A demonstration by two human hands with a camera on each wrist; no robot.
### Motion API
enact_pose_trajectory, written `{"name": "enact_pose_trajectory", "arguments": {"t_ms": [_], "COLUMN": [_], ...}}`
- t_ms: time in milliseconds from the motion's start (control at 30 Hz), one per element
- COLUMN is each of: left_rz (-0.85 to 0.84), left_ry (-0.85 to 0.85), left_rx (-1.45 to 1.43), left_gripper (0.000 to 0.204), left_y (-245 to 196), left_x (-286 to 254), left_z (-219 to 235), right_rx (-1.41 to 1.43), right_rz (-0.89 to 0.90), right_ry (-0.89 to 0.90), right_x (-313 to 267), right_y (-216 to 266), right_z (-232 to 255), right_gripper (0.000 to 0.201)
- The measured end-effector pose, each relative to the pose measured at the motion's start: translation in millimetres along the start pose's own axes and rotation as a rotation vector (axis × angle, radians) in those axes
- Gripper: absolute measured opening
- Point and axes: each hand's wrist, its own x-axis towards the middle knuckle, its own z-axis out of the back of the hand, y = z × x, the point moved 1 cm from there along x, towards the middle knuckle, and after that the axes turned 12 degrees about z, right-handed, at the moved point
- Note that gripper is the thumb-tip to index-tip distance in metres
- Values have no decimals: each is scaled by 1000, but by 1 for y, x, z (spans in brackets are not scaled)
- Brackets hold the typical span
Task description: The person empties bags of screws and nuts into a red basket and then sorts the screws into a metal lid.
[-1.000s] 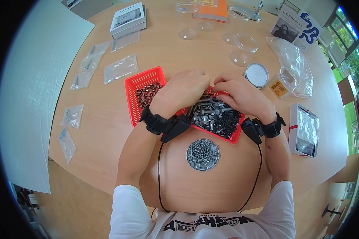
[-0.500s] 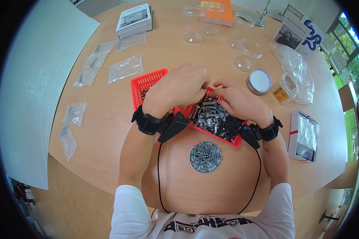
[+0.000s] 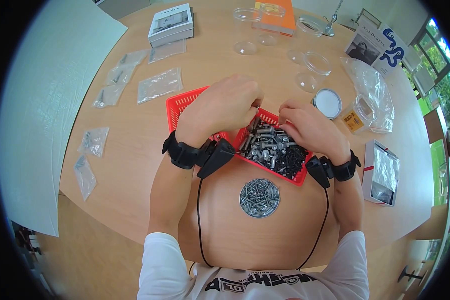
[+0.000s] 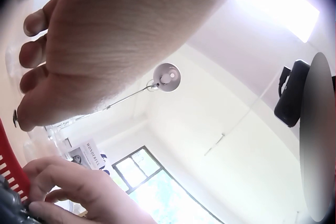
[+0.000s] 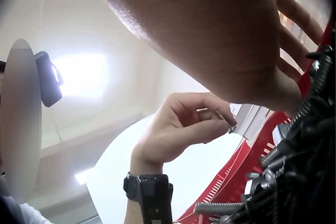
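My left hand (image 3: 225, 107) hovers over the gap between two red plastic baskets, back of the hand up. In the right wrist view its thumb and forefinger pinch a small metal screw (image 5: 231, 129). My right hand (image 3: 316, 131) holds the far rim of the right red basket (image 3: 268, 116), thumb inside and fingers over the edge. Silver bolts (image 3: 270, 146) and black screws (image 3: 296, 162) fill that basket. The left red basket (image 3: 174, 106) is partly covered by my left hand and wrist. Closer to my body lies a round dish of silver screws (image 3: 259, 198).
Clear plastic jars (image 3: 246, 30) stand at the back, near a round tin (image 3: 328, 103) and a labelled tub (image 3: 354, 120). Small plastic bags (image 3: 160, 85) lie on the left. An open white box (image 3: 381, 172) sits at the right, with books (image 3: 171, 25) behind.
My left hand has drawn a little left, away from the right hand. My right hand has shifted slightly right along the basket rim, showing more bolts. The head view has shifted a little.
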Motion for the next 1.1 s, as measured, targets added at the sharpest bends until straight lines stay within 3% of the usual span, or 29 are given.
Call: {"name": "enact_pose_trajectory", "arguments": {"t_ms": [100,600,700,933,1100], "left_rz": [46,31,-56,-53,-37], "left_ry": [71,94,3,-27,-11], "left_rx": [-8,-27,-35,-30,-46], "left_gripper": [14,16,14,15,14], "left_y": [0,-4,-1,-3,-4], "left_x": [1,1,1,-2,-1], "left_z": [-1,2,-2,0,3], "right_rx": [5,97,138,113,21], "right_rz": [42,-6,-7,43,-16], "right_ry": [-5,108,126,33,85], "right_x": [-2,-6,-10,-9,-10], "right_y": [-1,-7,-9,-7,-3], "right_z": [3,3,8,11,15], "right_gripper": [16,11,11,15,15]}}
